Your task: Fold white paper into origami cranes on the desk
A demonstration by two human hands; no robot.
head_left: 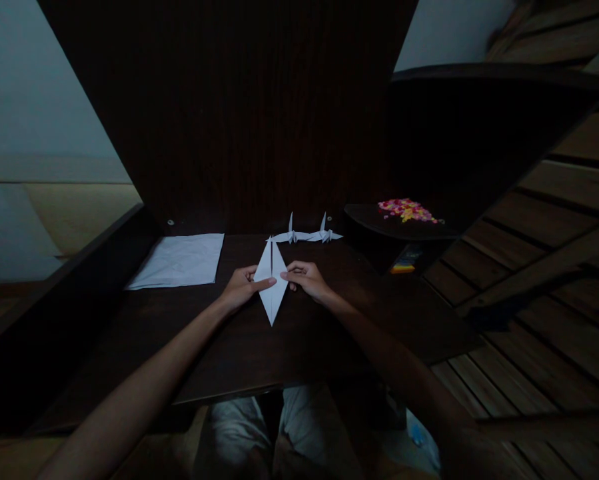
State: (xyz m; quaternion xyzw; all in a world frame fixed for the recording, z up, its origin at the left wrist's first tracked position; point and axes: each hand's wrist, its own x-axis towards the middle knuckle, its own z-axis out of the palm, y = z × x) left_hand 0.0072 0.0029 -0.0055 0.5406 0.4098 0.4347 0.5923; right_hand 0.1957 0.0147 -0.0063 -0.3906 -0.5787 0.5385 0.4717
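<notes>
Between my two hands is a white folded origami paper [272,300], shaped like a long diamond with a slit down its upper half. My left hand [242,287] grips its left side, thumb lying across the front and fingers behind. On the right edge, my right hand [306,279] pinches the paper with the thumb in front and fingers curled at the back. Just beyond the paper's top point stand two folded paper cranes, a left crane [292,237] and a right crane [326,235], by the back panel.
A stack of white paper sheets [184,260] lies at the left on the dark wooden desk [229,370]. To the right, a small shelf [364,217] holds a heap of pink and yellow bits [409,209]. Beneath it is a small yellow-edged object [405,260]. A raised side board [69,313] borders the left.
</notes>
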